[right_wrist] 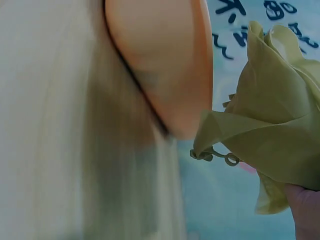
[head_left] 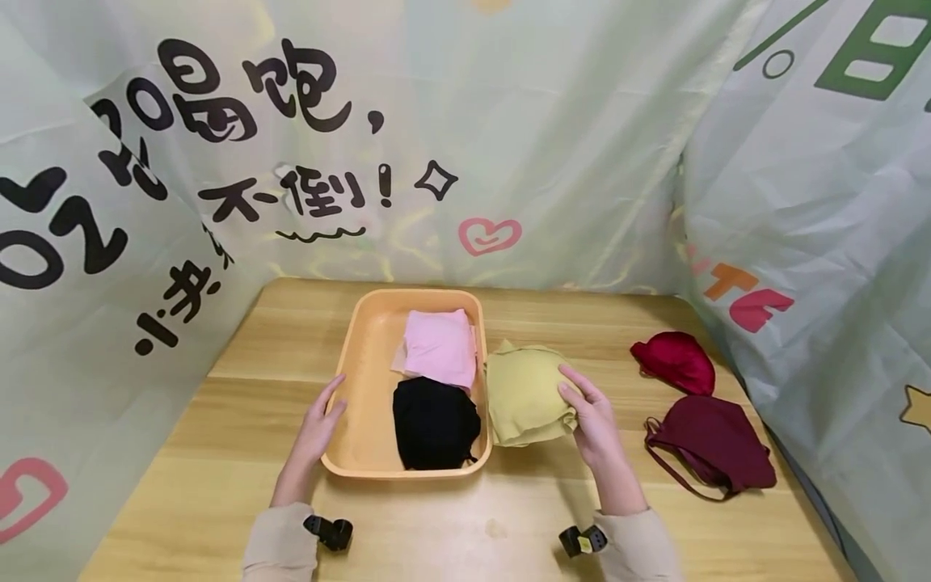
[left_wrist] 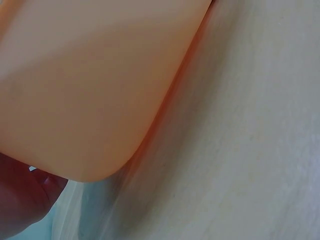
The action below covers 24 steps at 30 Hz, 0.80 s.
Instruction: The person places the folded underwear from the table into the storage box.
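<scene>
My right hand holds a folded yellow-green bra at its right side, just right of the orange plastic bin. In the right wrist view, a strap ring and slider hang from the yellow-green bra, and the thumb lies against the fabric. At the bin's left wall rests my left hand, its fingers fairly straight along the rim. Inside the bin, a folded pink garment lies behind a folded black one, both on the right side.
Toward the table's right edge lie a bright red bra and a dark maroon bra with a loose strap. Printed cloth hangs around the back and sides of the wooden table.
</scene>
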### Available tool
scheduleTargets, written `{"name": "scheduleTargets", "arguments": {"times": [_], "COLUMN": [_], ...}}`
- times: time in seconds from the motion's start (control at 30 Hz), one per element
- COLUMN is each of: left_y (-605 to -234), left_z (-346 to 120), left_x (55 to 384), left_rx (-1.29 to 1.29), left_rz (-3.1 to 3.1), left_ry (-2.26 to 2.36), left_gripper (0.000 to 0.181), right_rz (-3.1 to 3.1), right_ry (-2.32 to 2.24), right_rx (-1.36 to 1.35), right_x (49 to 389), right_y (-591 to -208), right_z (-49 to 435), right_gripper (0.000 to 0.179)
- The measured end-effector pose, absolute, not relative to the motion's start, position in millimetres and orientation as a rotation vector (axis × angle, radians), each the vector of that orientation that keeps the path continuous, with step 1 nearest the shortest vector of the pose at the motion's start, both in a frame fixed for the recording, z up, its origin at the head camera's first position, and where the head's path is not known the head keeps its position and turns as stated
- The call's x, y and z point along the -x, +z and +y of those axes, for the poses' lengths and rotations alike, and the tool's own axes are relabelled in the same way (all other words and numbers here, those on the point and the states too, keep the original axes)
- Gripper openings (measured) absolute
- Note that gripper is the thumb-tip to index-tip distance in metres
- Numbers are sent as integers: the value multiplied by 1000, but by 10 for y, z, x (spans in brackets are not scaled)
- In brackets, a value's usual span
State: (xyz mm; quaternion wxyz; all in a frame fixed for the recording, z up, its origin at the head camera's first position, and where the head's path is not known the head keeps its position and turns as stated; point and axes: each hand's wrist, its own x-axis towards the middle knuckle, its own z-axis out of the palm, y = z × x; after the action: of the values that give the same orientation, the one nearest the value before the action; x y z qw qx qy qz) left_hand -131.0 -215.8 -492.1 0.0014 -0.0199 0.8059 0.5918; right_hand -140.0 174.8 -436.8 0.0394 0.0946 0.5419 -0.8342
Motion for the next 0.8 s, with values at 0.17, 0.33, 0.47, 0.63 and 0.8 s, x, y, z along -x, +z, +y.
{"name": "scheduleTargets", "arguments": {"times": [0.17,0.33,0.47,0.63,0.8], "left_y": [-4799,-4861,-5027,-5144,-5005], "left_z": [-2123,-2152,-2230,-2269,-2203], "left_x": [1254,1296,1366,1399,1355], "left_rx": [57,47,61,62,73], "left_rz": [2518,2492,2500,2514,2503], "left_ry": [1841,1860,1850,1841,1843], "left_gripper": [46,47,48,48,47], "right_rz": [1653,1629,1577,1439,1361], "right_ry": [-2573,-2567,-2573,-2613,-2627], "right_rx": [-228,-193,-142,-87,-43], "right_x": [1494,1558,1569,1535,1515], "right_y": [-4321,-4285,-4283,-4304,-4343], "right_z": [1526,1347,1203,1020,835], "right_gripper": [32,32,32,33,34]}}
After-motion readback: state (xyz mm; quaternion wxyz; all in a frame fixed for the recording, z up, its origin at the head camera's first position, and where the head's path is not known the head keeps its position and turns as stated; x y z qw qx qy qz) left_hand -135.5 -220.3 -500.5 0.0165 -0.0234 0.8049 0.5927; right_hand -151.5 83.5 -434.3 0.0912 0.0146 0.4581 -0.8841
